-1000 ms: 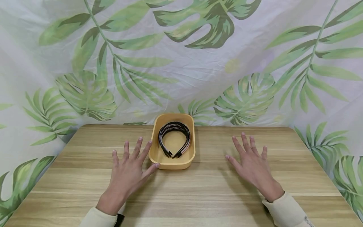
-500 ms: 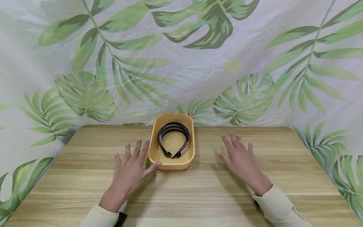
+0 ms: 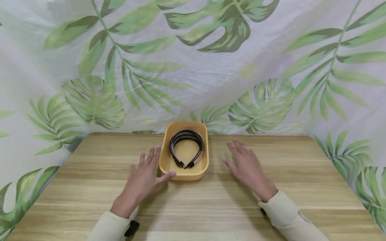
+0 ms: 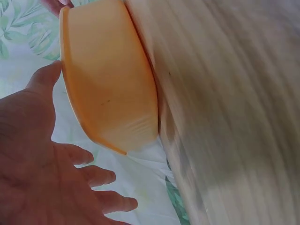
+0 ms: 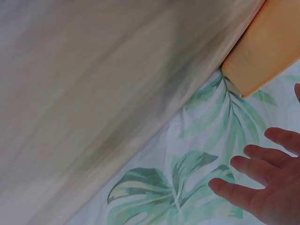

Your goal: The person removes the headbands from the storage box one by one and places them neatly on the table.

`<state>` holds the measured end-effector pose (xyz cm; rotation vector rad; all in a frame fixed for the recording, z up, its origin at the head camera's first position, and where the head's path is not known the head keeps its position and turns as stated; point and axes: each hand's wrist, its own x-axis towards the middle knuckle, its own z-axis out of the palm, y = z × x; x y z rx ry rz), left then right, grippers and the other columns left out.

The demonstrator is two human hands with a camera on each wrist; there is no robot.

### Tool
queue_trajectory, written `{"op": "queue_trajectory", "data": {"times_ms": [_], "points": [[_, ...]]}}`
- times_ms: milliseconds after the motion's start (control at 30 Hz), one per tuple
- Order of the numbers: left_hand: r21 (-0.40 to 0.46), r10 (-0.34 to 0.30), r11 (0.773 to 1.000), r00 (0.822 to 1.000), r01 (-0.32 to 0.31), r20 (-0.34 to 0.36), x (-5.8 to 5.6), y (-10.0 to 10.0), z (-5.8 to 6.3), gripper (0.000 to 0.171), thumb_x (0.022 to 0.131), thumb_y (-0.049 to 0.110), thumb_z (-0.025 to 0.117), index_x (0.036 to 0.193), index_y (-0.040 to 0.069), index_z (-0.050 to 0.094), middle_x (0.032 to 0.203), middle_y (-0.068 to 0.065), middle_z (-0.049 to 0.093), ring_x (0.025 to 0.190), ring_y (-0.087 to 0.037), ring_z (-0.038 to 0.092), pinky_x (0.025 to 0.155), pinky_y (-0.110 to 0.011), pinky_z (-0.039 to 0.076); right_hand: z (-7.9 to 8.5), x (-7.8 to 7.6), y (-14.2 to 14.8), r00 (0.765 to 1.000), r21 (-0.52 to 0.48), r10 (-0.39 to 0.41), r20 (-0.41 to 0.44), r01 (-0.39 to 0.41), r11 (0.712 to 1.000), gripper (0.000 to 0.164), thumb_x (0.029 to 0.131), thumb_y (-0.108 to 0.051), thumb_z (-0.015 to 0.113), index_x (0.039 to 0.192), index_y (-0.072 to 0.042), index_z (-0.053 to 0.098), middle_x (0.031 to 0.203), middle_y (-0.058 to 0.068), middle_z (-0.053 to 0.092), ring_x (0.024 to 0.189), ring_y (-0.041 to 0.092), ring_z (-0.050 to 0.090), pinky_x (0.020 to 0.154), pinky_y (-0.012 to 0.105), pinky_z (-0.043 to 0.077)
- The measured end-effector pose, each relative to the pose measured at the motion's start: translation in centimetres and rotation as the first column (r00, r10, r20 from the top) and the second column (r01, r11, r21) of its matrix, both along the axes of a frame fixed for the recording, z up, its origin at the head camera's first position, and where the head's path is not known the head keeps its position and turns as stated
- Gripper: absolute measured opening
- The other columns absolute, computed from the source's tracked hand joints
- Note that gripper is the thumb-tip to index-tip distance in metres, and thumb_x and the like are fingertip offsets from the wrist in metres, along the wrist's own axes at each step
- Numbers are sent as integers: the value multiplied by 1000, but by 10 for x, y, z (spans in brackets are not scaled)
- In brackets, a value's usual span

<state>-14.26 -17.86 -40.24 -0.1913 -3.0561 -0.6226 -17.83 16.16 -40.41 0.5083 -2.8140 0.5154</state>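
A yellow-orange plastic bin [image 3: 184, 176] stands at the back middle of the table. Several headbands [image 3: 201, 144], mostly black with some pale and pink strips, lie nested inside it, their ends pointing toward the person. At the bin's near left corner, the left hand [image 3: 141, 182] has its fingers spread, with the thumb tip right at the front rim. In the left wrist view that thumb [image 4: 46, 77] meets the edge of the bin [image 4: 105, 79]. Held apart from the bin on its right side, the right hand [image 3: 248, 170] has extended fingers and holds nothing.
The wood-grain table [image 3: 193, 214] runs back to a white cloth backdrop [image 3: 211, 83] printed with green leaves. The bin stands close to the table's rear edge. Pale sleeves [image 3: 280, 209] cover both forearms, with dark bands under the wrists.
The right hand has moved left toward the bin. The left hand has shifted slightly right, its thumb now further along the front rim. The bin and headbands have stayed in place.
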Motion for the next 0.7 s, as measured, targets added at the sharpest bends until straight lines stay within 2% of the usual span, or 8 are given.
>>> {"op": "queue_trajectory", "data": {"times_ms": [233,400,533,700], "points": [[82,-35,996,999,32,40,-8,4,0,111,93,65,69,169,5,13,174,-23,14,154,-59,17,112,-83,19,-4,-10,-15,996,-47,45,-75,-49,998,62,99,-32,74,146,4,57,152,28,54,137,46,56,108,63,47],[151,-51,988,996,40,69,-13,5,-2,117,91,61,75,168,2,10,174,-24,13,155,-57,16,118,-75,24,-2,-16,-23,992,-84,71,-101,-79,993,58,98,-29,74,143,6,59,148,28,58,137,45,57,109,58,48],[212,-63,976,994,44,86,-17,6,-4,120,89,56,79,168,1,7,175,-24,10,157,-53,17,121,-68,27,1,-20,-28,994,-111,80,-74,-88,990,57,99,-28,73,143,5,59,151,27,56,139,43,55,112,57,46],[254,-73,966,992,44,104,-20,7,-5,123,88,53,82,168,0,5,174,-27,11,155,-50,26,120,-64,32,3,-26,-35,996,-162,83,-12,-84,983,59,99,-29,73,147,3,57,155,24,53,143,42,51,117,55,42]]}}
